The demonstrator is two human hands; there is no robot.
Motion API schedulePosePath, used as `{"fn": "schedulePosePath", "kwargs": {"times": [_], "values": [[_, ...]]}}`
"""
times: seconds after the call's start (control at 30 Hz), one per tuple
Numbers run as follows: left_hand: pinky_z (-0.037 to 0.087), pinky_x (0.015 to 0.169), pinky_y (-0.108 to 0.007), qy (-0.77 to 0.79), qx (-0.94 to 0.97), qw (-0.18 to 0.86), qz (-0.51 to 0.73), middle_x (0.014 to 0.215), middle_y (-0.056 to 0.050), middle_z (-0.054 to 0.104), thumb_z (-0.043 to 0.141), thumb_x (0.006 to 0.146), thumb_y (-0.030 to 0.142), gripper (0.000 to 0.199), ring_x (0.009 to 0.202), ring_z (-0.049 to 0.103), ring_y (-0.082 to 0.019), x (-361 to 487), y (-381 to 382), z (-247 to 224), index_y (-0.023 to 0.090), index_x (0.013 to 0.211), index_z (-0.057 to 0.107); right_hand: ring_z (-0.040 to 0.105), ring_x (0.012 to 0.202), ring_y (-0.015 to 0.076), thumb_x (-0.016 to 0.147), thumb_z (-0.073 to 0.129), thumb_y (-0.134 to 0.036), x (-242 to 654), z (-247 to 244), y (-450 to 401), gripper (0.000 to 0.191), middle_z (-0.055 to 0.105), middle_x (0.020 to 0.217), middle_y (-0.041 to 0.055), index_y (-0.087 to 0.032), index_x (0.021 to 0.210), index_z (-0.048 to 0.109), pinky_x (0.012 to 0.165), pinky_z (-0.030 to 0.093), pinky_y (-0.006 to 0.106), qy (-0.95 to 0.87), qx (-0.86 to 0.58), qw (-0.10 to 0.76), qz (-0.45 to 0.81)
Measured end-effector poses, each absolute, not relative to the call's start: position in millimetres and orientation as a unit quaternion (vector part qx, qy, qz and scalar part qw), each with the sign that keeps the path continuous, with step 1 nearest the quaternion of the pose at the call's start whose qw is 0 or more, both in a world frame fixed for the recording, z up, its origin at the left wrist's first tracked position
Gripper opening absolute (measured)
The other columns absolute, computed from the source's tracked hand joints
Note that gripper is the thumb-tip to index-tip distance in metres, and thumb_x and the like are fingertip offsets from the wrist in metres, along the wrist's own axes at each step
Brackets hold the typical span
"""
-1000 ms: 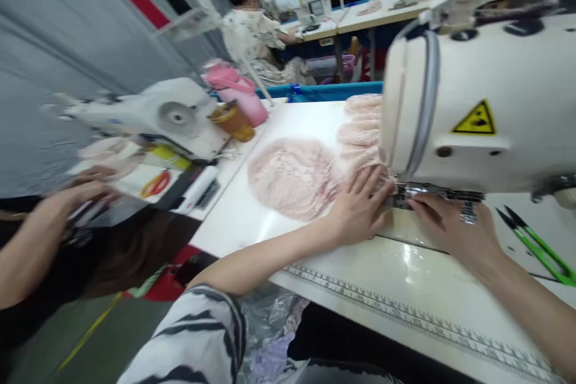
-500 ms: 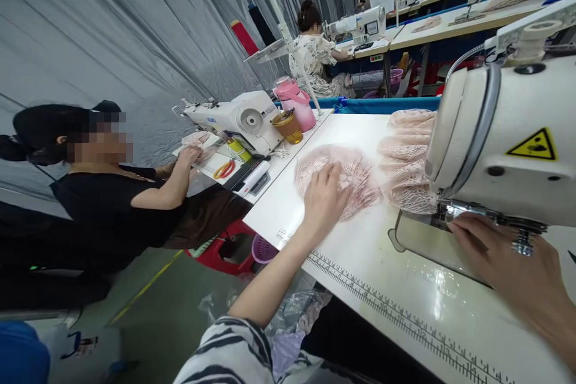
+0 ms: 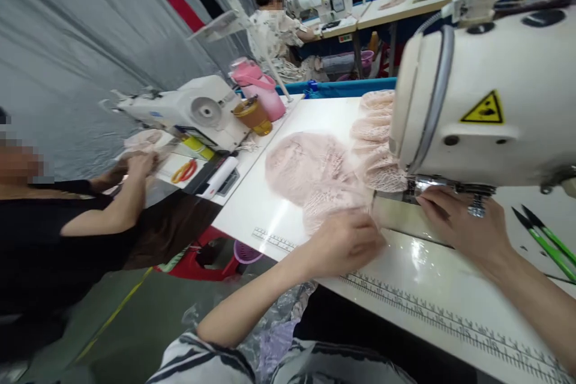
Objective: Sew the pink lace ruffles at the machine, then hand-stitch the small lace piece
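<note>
My left hand [image 3: 346, 243] is somewhat blurred over the front of the table, its fingers curled on the edge of a piece of pale pink lace fabric [image 3: 299, 165]. That piece lies loosely spread, with a fold drawn toward the hand. A gathered, ruffled strip of pink lace [image 3: 375, 138] runs up to the needle area of the white sewing machine [image 3: 486, 90]. Beside the metal presser-foot parts [image 3: 432, 183] is my right hand [image 3: 468, 222], fingers bent and close together. Its fingertips are partly hidden, so what they pinch does not show.
A green-handled tool with two black points [image 3: 544, 240] lies at right. A printed ruler [image 3: 418, 306] follows the table's front edge. Left are a co-worker's arm [image 3: 108, 210], another sewing machine [image 3: 180, 108], a pink jug [image 3: 258, 87] and an amber cup [image 3: 252, 115].
My left hand has left its flat, spread pose on the lace, moved right and nearer me, and curled, pulling a fold along. My right hand stays by the presser foot. The view has turned right.
</note>
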State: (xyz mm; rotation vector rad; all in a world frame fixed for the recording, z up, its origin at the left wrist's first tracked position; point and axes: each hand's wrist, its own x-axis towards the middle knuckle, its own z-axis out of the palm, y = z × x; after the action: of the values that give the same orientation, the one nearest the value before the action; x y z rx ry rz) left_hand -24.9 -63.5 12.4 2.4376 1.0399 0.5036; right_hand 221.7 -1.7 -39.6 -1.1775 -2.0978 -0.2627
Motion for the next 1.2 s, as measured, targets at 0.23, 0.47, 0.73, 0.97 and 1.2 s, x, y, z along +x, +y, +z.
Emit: {"fn": "schedulePosePath", "kwargs": {"times": [0.23, 0.47, 0.73, 0.97, 1.2], "values": [[0.053, 0.070, -0.033, 0.418, 0.868, 0.012, 0.267, 0.095, -0.009, 0.068, 0.059, 0.091, 0.021, 0.011, 0.087, 0.063, -0.021, -3, -78, 11, 0.015, 0.098, 0.065, 0.059, 0.064, 0.0126, 0.094, 0.055, -0.029, 218, -38, -2, 0.021, 0.074, 0.078, -0.0013, -0.024, 0.087, 0.074, 0.063, 0.035, 0.028, -0.812, -0.487, 0.307, -0.098], [0.055, 0.075, -0.033, 0.467, 0.864, -0.015, 0.187, 0.105, -0.008, 0.069, 0.049, 0.094, 0.014, 0.019, 0.095, 0.065, -0.021, -27, -87, 1, 0.014, 0.110, 0.059, 0.052, 0.060, 0.0106, 0.095, 0.050, -0.024, 218, -38, -3, 0.027, 0.070, 0.074, -0.0017, -0.021, 0.076, 0.068, 0.060, 0.031, 0.028, -0.818, -0.480, 0.306, -0.081], [0.055, 0.088, -0.039, 0.398, 0.889, 0.114, 0.194, 0.113, -0.009, 0.069, 0.048, 0.097, 0.040, 0.032, 0.106, 0.063, -0.024, -8, -84, 14, 0.015, 0.107, 0.064, 0.059, 0.061, 0.0109, 0.092, 0.056, -0.022, 217, -39, 0, 0.014, 0.073, 0.078, -0.0032, -0.022, 0.085, 0.069, 0.062, 0.038, 0.026, -0.819, -0.439, 0.346, -0.130], [0.043, 0.110, -0.045, 0.383, 0.921, -0.027, 0.070, 0.146, -0.015, 0.047, 0.043, 0.096, 0.025, 0.044, 0.137, 0.043, -0.029, 4, -67, -5, 0.006, 0.135, 0.051, 0.065, 0.079, 0.0127, 0.084, 0.054, -0.005, 219, -33, -6, 0.030, 0.074, 0.103, -0.0040, -0.021, 0.106, 0.066, 0.067, 0.044, 0.027, -0.862, -0.345, 0.347, -0.129], [0.043, 0.109, -0.046, 0.320, 0.945, -0.044, 0.046, 0.148, -0.016, 0.043, 0.033, 0.100, 0.024, 0.047, 0.138, 0.042, -0.029, 8, -41, -5, 0.006, 0.142, 0.045, 0.063, 0.073, 0.0109, 0.082, 0.052, -0.003, 220, -30, -11, 0.027, 0.075, 0.092, -0.0067, -0.022, 0.087, 0.069, 0.063, 0.039, 0.028, -0.871, -0.350, 0.324, -0.118]]}}
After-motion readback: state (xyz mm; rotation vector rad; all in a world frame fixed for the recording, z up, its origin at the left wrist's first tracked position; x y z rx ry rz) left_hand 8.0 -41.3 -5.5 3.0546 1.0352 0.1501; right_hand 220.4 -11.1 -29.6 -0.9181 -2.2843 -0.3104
